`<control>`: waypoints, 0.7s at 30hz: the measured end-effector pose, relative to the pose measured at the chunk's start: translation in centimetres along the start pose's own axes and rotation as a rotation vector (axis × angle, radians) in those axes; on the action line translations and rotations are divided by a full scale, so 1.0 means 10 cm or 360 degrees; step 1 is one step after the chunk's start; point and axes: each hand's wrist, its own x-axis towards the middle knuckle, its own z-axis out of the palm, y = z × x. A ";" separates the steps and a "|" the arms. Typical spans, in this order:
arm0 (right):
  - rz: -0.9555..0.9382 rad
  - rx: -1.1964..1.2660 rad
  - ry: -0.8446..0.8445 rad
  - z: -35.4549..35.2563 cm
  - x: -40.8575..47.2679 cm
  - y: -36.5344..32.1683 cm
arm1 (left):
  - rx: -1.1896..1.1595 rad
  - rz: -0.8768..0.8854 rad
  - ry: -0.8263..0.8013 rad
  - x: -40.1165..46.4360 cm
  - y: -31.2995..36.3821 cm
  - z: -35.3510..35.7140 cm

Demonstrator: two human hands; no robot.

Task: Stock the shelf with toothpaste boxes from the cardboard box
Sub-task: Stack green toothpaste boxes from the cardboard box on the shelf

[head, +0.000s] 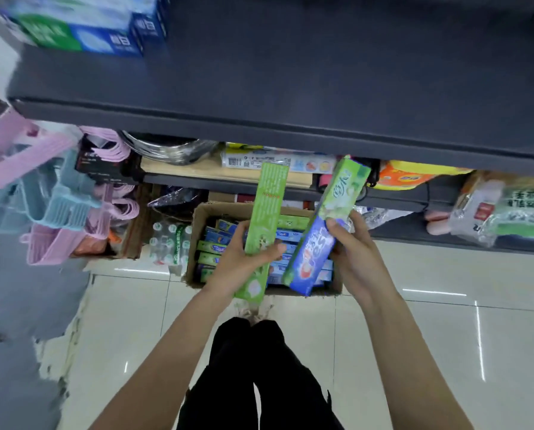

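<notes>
Now the person is standing over the cardboard box (197, 218) on the floor, holding toothpaste boxes in both hands. Far left, pink and blue plastic baskets (51, 206) are hanging beside the shelving, crowding that side. The left hand (244, 265) is gripping a green toothpaste box (267, 212) low down, thumb wrapped across its front, so the long end is pointing up toward the shelf (290, 76). The right hand (352, 246) is gripping two boxes stacked together, a blue one (312, 259) and a green-and-white one (343, 190), pinched mid-length, probably to carry more per trip. More boxes are lying flat in rows inside the cardboard box, so restocking looks only partway done. The dark shelf is showing wide bare room to the right of the blue-green packs (82, 29) at its far left. Its front edge is overhanging the hands, so the boxes look likely to need lifting out and over it.
</notes>
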 end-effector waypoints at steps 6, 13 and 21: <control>-0.0035 -0.0078 -0.0105 0.23 -0.41 -0.17 | 0.0322 0.0084 -0.0023 -0.42 0.33 -0.17; -0.0269 -0.0125 -0.0067 0.47 -0.59 -0.44 | 0.0739 0.0315 -0.0088 -0.55 0.62 -0.68; -0.0668 -0.2451 -0.0497 0.56 -0.73 -1.00 | 0.1275 0.0483 -0.0292 -0.52 1.06 -1.27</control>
